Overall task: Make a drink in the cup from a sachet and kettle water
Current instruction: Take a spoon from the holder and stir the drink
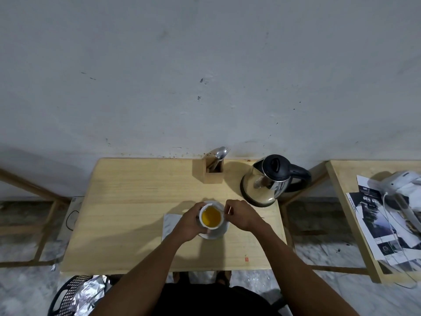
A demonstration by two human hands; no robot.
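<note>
Cup (pixel 211 217) of yellow drink on saucer (pixel 216 233), near tabletop (pixel 127 201) centre; left hand (pixel 190 222) wraps cup; right hand (pixel 241 214) pinches thin stirrer (pixel 229 210); kettle (pixel 271 179) near back right corner

- White cup (pixel 211 217): upright on a saucer (pixel 218 233), holds yellow liquid.
- Kettle (pixel 272 179): steel with black lid and handle, standing back right of the cup.
- Sachet (pixel 169 224): probably the silvery packet lying flat, left of the cup.

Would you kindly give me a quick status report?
Left hand gripping cup, yellow liquid inside. Right hand pinching thin stirrer at rim. Kettle parked behind, nothing obstructing.
</note>
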